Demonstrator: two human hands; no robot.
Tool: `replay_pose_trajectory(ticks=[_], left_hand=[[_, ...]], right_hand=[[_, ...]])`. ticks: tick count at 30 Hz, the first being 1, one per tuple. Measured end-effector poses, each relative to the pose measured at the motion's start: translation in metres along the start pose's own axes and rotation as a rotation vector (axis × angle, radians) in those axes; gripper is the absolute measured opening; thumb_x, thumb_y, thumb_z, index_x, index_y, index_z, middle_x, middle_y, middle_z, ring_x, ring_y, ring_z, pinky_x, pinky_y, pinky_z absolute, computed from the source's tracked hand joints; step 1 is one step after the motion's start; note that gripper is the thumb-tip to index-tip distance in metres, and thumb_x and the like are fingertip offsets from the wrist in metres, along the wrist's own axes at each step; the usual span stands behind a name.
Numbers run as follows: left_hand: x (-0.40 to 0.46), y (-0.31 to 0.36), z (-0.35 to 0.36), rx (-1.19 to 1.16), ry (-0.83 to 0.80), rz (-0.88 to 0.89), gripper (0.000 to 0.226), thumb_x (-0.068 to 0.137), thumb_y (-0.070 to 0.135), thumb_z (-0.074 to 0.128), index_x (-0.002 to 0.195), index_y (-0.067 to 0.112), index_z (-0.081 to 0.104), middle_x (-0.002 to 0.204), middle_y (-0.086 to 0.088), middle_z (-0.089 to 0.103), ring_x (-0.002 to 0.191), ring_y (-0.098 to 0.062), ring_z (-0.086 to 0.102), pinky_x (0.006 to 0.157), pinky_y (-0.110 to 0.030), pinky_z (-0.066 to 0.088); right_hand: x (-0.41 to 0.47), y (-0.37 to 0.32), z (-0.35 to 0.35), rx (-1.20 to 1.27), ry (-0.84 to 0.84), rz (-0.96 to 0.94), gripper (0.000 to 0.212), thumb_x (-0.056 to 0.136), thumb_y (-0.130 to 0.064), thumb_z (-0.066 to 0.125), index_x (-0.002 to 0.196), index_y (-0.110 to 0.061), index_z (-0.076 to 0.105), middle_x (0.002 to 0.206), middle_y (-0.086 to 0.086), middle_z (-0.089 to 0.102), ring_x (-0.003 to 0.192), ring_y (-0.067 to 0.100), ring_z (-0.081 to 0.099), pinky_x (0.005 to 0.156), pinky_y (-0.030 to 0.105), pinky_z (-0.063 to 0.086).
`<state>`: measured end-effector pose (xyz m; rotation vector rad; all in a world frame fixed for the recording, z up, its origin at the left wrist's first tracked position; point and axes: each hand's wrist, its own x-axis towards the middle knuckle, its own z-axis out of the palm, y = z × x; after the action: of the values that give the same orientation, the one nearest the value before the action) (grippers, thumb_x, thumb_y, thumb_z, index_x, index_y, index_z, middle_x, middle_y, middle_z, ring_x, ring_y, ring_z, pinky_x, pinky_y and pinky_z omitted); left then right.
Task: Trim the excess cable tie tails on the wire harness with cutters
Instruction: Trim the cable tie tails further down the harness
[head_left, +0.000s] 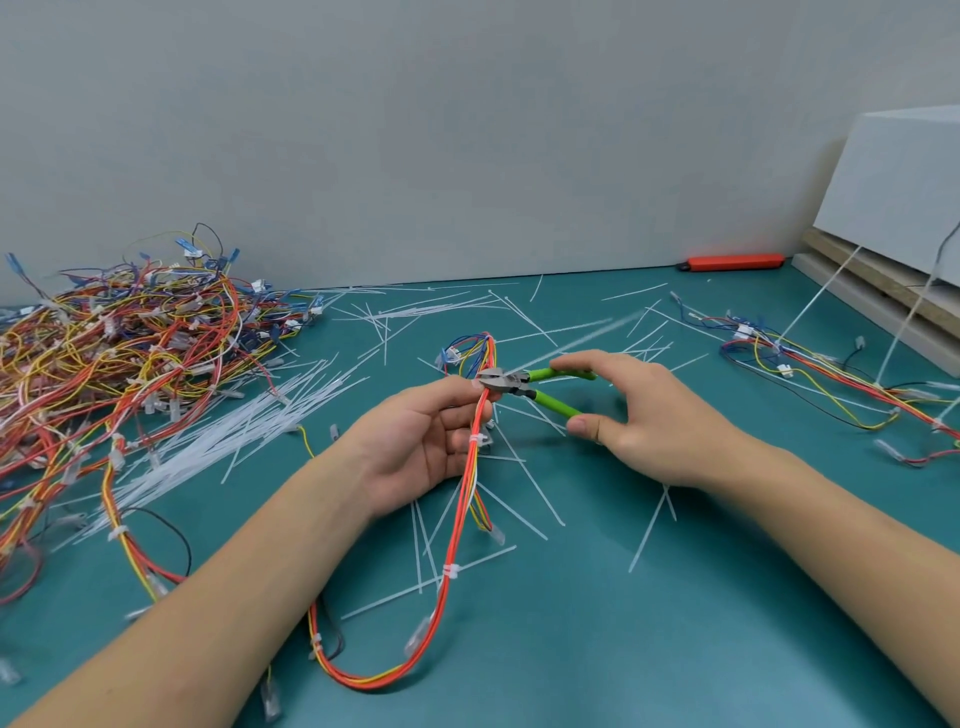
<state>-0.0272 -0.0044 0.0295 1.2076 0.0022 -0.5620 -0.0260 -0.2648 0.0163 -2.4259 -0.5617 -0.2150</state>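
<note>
Green-handled cutters (524, 387) in my right grip (618, 410) point left at mid-frame, jaws at the tie on the harness (470, 457), which runs toward me, pinched by my left grip (426, 447).

Wire harness (457, 519): red, orange and yellow wires bound by white cable ties (451, 571), looping from centre frame down to the lower centre. Cutters (524, 387): grey head, green handles spread apart, head at the harness at centre frame, handles pointing right.
</note>
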Motion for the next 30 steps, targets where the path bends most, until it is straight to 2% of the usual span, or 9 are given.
replay_pose_trajectory(ticks=[2, 5, 8, 10, 14, 18, 22, 25, 30], left_hand=[[0.0003, -0.0003, -0.0005, 0.005, -0.003, -0.002, 0.017, 0.078, 0.024, 0.069, 0.087, 0.012, 0.079, 0.072, 0.0, 0.067, 0.046, -0.011, 0.048, 0.047, -0.024, 0.044], [-0.0001, -0.0001, -0.0003, 0.004, -0.009, -0.008, 0.016, 0.08, 0.024, 0.069, 0.086, 0.013, 0.078, 0.072, 0.001, 0.067, 0.045, -0.01, 0.049, 0.047, -0.024, 0.044], [-0.0009, 0.0015, -0.0006, -0.024, -0.002, -0.013, 0.014, 0.081, 0.023, 0.068, 0.085, 0.013, 0.077, 0.071, 0.001, 0.066, 0.045, -0.01, 0.05, 0.046, -0.023, 0.044], [-0.001, 0.0019, -0.0006, -0.04, 0.005, -0.014, 0.014, 0.081, 0.022, 0.068, 0.081, 0.013, 0.078, 0.071, 0.001, 0.066, 0.045, -0.01, 0.05, 0.046, -0.022, 0.045], [-0.0005, 0.0006, -0.0001, -0.032, 0.022, -0.005, 0.011, 0.078, 0.023, 0.07, 0.078, 0.015, 0.079, 0.073, 0.001, 0.068, 0.045, -0.01, 0.05, 0.048, -0.024, 0.045], [0.0006, 0.0007, -0.0004, -0.042, 0.03, -0.003, 0.008, 0.079, 0.023, 0.071, 0.078, 0.017, 0.076, 0.075, 0.001, 0.069, 0.045, -0.01, 0.05, 0.049, -0.024, 0.045], [0.0017, 0.001, -0.0021, -0.066, 0.04, -0.004, 0.013, 0.08, 0.024, 0.072, 0.088, 0.014, 0.073, 0.075, 0.001, 0.069, 0.046, -0.011, 0.051, 0.049, -0.024, 0.046], [0.0018, 0.001, -0.0025, -0.075, 0.042, -0.003, 0.01, 0.079, 0.024, 0.072, 0.083, 0.015, 0.075, 0.075, 0.001, 0.069, 0.047, -0.011, 0.051, 0.049, -0.024, 0.046], [0.0014, 0.0006, -0.0011, -0.082, 0.053, 0.004, 0.009, 0.078, 0.023, 0.072, 0.082, 0.015, 0.075, 0.074, 0.002, 0.069, 0.046, -0.011, 0.053, 0.049, -0.024, 0.046]], right_hand=[[-0.0007, -0.0003, 0.0019, 0.006, -0.019, 0.009, 0.052, 0.095, -0.025, 0.075, 0.14, -0.038, 0.055, 0.131, -0.025, 0.056, 0.12, -0.011, 0.042, 0.095, -0.005, 0.022], [-0.0016, -0.0003, 0.0042, 0.024, -0.004, 0.017, 0.043, 0.094, -0.02, 0.075, 0.132, -0.034, 0.062, 0.12, -0.018, 0.064, 0.114, -0.001, 0.053, 0.091, -0.003, 0.029], [-0.0025, -0.0031, 0.0023, 0.029, 0.011, 0.016, 0.04, 0.092, -0.022, 0.078, 0.127, -0.035, 0.066, 0.114, -0.018, 0.068, 0.112, 0.0, 0.057, 0.094, 0.011, 0.038], [-0.003, -0.004, 0.0014, 0.042, 0.026, 0.015, 0.043, 0.088, -0.028, 0.082, 0.127, -0.037, 0.066, 0.112, -0.022, 0.068, 0.111, -0.003, 0.059, 0.096, 0.016, 0.04], [-0.0028, -0.0021, -0.0011, 0.001, 0.038, -0.015, 0.06, 0.079, -0.049, 0.086, 0.133, -0.041, 0.061, 0.117, -0.027, 0.064, 0.116, -0.005, 0.056, 0.094, 0.006, 0.034], [-0.0044, -0.0032, 0.0011, 0.013, 0.014, -0.042, 0.068, 0.071, -0.071, 0.074, 0.132, -0.043, 0.061, 0.115, -0.029, 0.063, 0.115, -0.003, 0.057, 0.091, 0.006, 0.038], [-0.0041, -0.0047, 0.0033, 0.051, -0.012, -0.06, 0.053, 0.079, -0.062, 0.078, 0.125, -0.041, 0.065, 0.106, -0.023, 0.064, 0.104, 0.003, 0.059, 0.087, 0.021, 0.048], [-0.0033, -0.0045, 0.0009, 0.075, -0.016, -0.087, 0.041, 0.085, -0.048, 0.082, 0.122, -0.037, 0.069, 0.1, -0.02, 0.065, 0.098, 0.007, 0.06, 0.085, 0.025, 0.049], [-0.0049, -0.0079, 0.001, 0.06, 0.005, -0.103, 0.048, 0.078, -0.068, 0.07, 0.116, -0.039, 0.069, 0.094, -0.017, 0.063, 0.092, 0.009, 0.059, 0.081, 0.026, 0.049]])
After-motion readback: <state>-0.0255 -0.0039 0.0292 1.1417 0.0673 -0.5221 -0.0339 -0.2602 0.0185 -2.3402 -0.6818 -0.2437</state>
